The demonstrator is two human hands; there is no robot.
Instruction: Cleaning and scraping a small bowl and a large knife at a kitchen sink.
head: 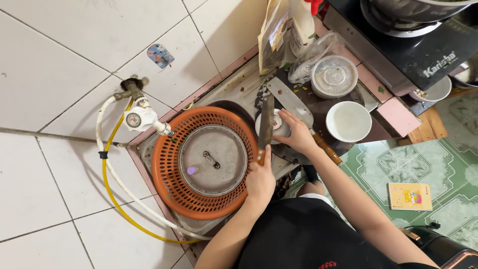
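My left hand point(260, 182) grips the wooden handle of a long knife point(266, 124), whose blade points away from me over a small white round dish point(277, 130). My right hand point(298, 135) rests on that dish's right side, fingers curled over its rim. Under the dish lies a broad cleaver point(289, 102) with a brown handle, on a dark, wet board. To the left of my left hand, an orange plastic basket point(167, 164) holds a round metal lid point(214, 159).
A white bowl point(348, 121) and a lidded plastic tub point(334, 75) stand right of the dish. Paper packets and a plastic bag lean at the back. A black stove point(423, 55) with a pot sits at the top right. A gas regulator point(138, 119) with hoses hangs on the tiled wall.
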